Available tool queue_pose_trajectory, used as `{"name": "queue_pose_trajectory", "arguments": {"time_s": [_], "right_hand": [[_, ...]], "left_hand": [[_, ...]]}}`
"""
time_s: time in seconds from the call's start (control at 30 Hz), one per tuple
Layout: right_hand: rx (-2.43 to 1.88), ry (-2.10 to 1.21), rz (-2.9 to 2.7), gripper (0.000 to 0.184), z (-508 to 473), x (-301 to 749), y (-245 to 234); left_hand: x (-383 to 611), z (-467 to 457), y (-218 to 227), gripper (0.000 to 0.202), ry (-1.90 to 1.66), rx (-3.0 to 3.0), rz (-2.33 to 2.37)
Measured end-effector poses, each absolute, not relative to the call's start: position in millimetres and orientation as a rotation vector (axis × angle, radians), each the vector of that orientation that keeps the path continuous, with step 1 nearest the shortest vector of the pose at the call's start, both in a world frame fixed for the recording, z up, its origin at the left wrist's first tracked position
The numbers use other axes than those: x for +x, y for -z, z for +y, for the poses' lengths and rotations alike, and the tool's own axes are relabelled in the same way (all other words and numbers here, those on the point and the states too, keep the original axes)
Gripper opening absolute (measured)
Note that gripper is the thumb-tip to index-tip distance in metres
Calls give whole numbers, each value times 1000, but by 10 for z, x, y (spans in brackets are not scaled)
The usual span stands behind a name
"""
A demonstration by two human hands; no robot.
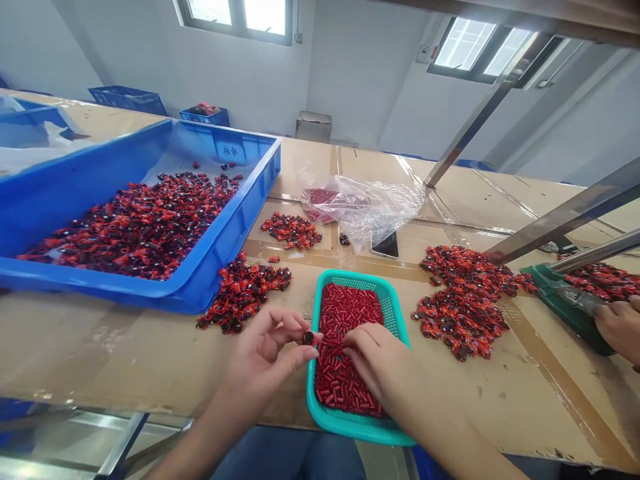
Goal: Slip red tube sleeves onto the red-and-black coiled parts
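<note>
My left hand [267,353] pinches a small dark round piece [309,338] between thumb and fingertips, just left of a teal mesh basket [395,313]. The basket holds several small red sleeves [350,313]. My right hand [377,357] lies over the sleeves in the basket, its fingers curled down into them close to the left hand's fingertips; what it holds, if anything, is hidden. A heap of red-and-black parts [243,290] lies on the cardboard-covered table just beyond my left hand.
A large blue crate [250,200] of red-and-black parts stands at the left. More heaps [460,293] lie right of the basket and behind it [293,230]. A clear plastic bag [365,203] and a phone [385,244] lie further back. Another person's hand [617,327] grips a green tool at the right.
</note>
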State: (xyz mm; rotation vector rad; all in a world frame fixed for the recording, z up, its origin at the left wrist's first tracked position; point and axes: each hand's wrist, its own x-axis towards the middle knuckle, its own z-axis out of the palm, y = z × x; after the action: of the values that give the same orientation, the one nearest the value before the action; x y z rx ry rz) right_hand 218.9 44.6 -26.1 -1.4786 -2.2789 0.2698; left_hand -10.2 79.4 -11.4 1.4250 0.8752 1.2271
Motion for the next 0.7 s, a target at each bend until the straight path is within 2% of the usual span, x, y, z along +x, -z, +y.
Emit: {"name": "queue_pose_trajectory", "arguments": {"time_s": [0.13,0.23,0.4,0.7], "right_hand": [[-1280,-643,-1991,8,284,2099,-68],[-1060,-799,-1719,2,176,1978,-231],[-932,-729,-1805,21,123,1874,-287],[-980,-599,-1848,13,77,1898,-284]], "left_hand": [[-88,589,90,31,-1291,1391,833],[-63,457,44,34,-1383,1464,837],[-36,355,-25,31,-1468,1705,798],[-48,250,-45,36,-1480,1959,836]]}}
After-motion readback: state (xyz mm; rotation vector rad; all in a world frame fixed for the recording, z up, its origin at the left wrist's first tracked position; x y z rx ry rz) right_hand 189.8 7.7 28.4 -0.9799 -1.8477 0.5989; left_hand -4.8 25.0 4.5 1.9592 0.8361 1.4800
